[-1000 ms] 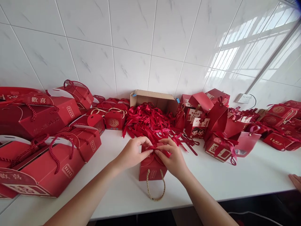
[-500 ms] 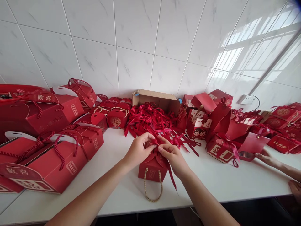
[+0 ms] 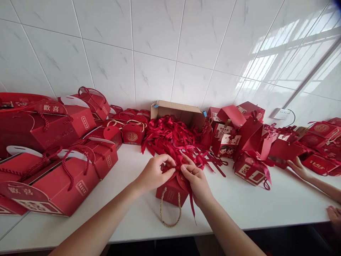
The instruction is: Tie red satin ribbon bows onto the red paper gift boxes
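Note:
A small red gift box (image 3: 170, 193) with a gold rope handle (image 3: 170, 222) hanging at its front stands on the white table before me. Above its top, my left hand (image 3: 157, 173) pinches one side of a red ribbon (image 3: 192, 206) with thumb and forefinger. My right hand (image 3: 196, 181) grips the other side of that ribbon near a bow or knot, which the fingers partly cover. One ribbon tail trails down the box's right side. Just behind the box spreads a heap of loose red ribbons (image 3: 173, 133).
A cardboard carton (image 3: 178, 107) lies behind the ribbons against the tiled wall. Large red boxes with rope handles (image 3: 80, 177) fill the left side. More red boxes (image 3: 250, 169) stand at the right. Another person's hand (image 3: 299, 169) reaches in at the far right.
My fingers have shifted slightly on the ribbon, and the box has turned a little. At the right, the other person's hand has moved up and back among the boxes.

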{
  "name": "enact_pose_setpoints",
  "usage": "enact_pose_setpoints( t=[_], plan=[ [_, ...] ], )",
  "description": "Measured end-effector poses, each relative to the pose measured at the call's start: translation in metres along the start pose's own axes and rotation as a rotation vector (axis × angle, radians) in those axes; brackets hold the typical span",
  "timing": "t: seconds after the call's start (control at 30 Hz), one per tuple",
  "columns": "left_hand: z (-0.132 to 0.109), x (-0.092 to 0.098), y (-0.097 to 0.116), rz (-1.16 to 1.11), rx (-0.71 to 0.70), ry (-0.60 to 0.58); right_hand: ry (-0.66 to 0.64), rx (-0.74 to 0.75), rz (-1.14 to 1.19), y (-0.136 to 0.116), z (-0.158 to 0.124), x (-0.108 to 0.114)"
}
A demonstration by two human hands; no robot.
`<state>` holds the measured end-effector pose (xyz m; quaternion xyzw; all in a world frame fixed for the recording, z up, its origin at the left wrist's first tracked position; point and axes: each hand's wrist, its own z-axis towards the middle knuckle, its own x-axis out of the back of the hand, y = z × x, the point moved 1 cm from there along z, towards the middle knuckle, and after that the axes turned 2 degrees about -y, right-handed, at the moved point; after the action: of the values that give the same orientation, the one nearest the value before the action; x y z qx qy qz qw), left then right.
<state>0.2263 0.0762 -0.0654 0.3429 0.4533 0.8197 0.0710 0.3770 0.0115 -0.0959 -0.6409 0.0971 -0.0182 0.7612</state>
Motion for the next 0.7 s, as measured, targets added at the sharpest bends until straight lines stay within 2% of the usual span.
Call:
enact_pose_setpoints(
  t=[0.27, 0.43, 0.57, 0.7],
  plan=[
    [0.0, 0.0, -0.007, 0.097, -0.047, 0.054, 0.022, -0.032, -0.035, -0.004, -0.003, -0.003],
    [-0.003, 0.002, -0.005, 0.147, -0.077, 0.034, 0.069, -0.056, -0.139, -0.009, -0.008, 0.001],
    [-0.005, 0.005, -0.001, 0.198, -0.086, -0.029, 0.0, 0.134, -0.39, -0.013, -0.007, 0.011],
    [-0.004, 0.009, 0.006, 0.234, -0.082, -0.079, 0.013, 0.323, -0.826, -0.022, -0.004, 0.016]
  ],
)
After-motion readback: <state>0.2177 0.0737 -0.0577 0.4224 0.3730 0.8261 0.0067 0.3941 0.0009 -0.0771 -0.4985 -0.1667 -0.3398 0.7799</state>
